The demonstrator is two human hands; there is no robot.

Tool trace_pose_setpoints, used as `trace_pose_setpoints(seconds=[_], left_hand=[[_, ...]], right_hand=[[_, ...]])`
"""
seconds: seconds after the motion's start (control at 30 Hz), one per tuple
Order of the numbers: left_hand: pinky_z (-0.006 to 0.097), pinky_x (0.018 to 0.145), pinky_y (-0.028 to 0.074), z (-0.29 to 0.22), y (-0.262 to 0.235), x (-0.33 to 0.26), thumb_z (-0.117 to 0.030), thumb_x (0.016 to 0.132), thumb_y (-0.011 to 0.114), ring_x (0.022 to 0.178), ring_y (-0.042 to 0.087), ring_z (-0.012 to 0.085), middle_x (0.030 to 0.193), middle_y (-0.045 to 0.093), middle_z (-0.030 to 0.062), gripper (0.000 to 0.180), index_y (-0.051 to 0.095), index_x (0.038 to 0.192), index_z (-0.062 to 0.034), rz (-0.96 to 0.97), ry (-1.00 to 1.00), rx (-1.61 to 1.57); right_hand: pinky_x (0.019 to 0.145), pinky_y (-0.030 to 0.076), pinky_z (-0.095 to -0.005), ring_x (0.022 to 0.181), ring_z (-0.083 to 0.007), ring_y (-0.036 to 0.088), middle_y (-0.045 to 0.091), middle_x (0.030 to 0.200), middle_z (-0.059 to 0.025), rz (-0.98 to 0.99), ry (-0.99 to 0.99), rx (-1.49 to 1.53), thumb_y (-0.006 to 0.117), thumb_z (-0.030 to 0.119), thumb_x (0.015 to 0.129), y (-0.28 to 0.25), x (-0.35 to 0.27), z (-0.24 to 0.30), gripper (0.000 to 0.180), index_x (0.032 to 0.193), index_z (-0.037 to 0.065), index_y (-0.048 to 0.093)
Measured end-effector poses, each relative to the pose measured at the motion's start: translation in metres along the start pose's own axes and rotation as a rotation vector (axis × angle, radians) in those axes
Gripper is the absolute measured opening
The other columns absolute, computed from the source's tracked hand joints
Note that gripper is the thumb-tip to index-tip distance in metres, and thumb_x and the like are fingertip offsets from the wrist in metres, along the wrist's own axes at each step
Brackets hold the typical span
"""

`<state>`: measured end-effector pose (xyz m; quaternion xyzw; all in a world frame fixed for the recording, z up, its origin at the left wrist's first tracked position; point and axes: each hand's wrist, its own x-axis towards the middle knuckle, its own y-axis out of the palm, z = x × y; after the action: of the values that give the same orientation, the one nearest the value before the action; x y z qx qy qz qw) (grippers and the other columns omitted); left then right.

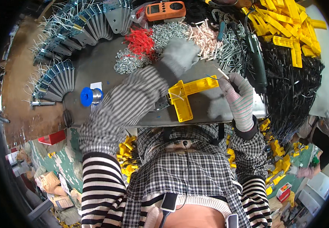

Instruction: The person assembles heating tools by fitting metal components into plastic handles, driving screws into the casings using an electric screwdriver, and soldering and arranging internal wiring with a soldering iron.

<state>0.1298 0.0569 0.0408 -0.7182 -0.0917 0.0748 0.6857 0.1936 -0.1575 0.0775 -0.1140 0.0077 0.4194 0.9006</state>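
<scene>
Looking down from a head-worn camera, the view takes in a cluttered grey worktop [96,68] and the person's two gloved hands above it. The left hand [179,53], in a grey knit glove and blurred by motion, reaches out over the heaps of small parts at the far side; its fingers seem loosely curled, but the blur hides whether it has hold of anything. Beneath and around it lie a pile of red plastic ties [141,41], a heap of silvery washers [128,62], a mound of screws [168,32] and a spread of pale pink wall plugs [204,38].

The right hand [238,97], in a striped glove, is closed in a pinch on a thin pale stick-like piece [222,72], held up just above the worktop. Just to its left, between the two forearms, an L-shaped yellow plastic part [187,97] lies flat on the worktop near the front edge, with a small metal bracket [160,103] touching its left end.

Further left, a blue spool of wire [90,96] stands on the worktop, and fans of metal brackets [58,78] curve along the left side. An orange handheld meter [165,10] rests at the far edge. At the right, a green power screwdriver [256,57] lies beside a large heap of yellow plastic parts [289,26] and a tangle of black cable ties [293,91].
</scene>
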Motion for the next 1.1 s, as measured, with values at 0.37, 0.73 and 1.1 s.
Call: trace_pose_setpoints(seconds=[0.37,0.73,1.1], left_hand=[[0.032,0.079,0.053,0.014,0.0,-0.031,-0.01,0.083,0.063,0.086,0.065,0.0272,0.097,0.067,0.011,0.02,0.068,0.102,-0.0138,-0.192,-0.295,-0.811],[0.027,0.068,0.049,-0.022,-0.017,-0.086,-0.006,0.087,0.064,0.076,0.06,0.0155,0.086,0.063,0.0056,0.013,0.064,0.1,-0.0034,-0.424,-0.13,-1.457],[0.024,0.081,0.049,-0.03,-0.017,-0.111,-0.008,0.092,0.061,0.088,0.062,0.0097,0.098,0.065,0.0025,0.017,0.062,0.107,-0.0003,-0.227,-0.384,-1.932]], right_hand=[[0.052,0.038,-0.0189,0.058,-0.0023,0.046,0.053,0.067,0.0041,0.174,0.129,0.257,0.066,0.018,0.089,0.003,0.019,0.014,0.014,0.09,0.004,0.062],[0.053,0.039,-0.021,0.059,-0.0033,0.046,0.054,0.065,0.0012,0.108,-0.055,-0.124,0.07,0.016,0.081,0.024,0.023,0.023,0.02,0.09,-0.001,0.065],[0.055,0.038,-0.0208,0.063,-0.0026,0.047,0.056,0.07,0.0032,0.15,-0.057,0.001,0.067,0.014,0.085,0.021,0.004,0.023,0.016,0.09,-0.001,0.064]])
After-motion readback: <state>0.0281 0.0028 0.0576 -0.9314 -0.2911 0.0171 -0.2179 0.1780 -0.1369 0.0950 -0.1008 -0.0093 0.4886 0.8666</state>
